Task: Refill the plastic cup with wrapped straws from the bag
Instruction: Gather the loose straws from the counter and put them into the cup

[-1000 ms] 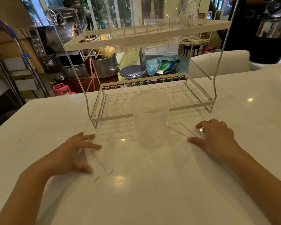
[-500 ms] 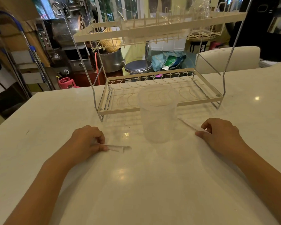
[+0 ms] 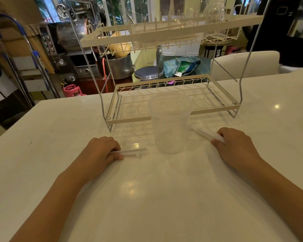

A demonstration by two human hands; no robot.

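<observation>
Across the whole lower part of the view a pale, glossy table (image 3: 164, 198) is spread, with small spots of light reflected on its surface. Toward its far edge a cream two-tier wire rack (image 3: 173, 109) is set, its lower shelf raised just off the tabletop and its upper shelf carried on thin metal rods. Beyond the table, a metal pot (image 3: 120, 66), a round stool (image 3: 148, 72), a pink canister (image 3: 73, 90) and a crumpled blue-green bag (image 3: 182, 66) can be made out in the dim background; whether that bag belongs to the job cannot be told. Just in front of the rack's lower shelf a clear plastic cup (image 3: 170, 124) is stood upright on the table, between the two hands, and nothing can be made out inside it. To the left of the cup the left hand (image 3: 100, 152) is laid on the table, its fingers curled round one end of a wrapped straw (image 3: 131, 152), whose free end is pointed toward the base of the cup and lies close to the tabletop. To the right of the cup the right hand (image 3: 234, 145) is curled in the same way round a second wrapped straw (image 3: 205, 132), which is blurred and is angled up and left toward the cup's side without touching it.
</observation>
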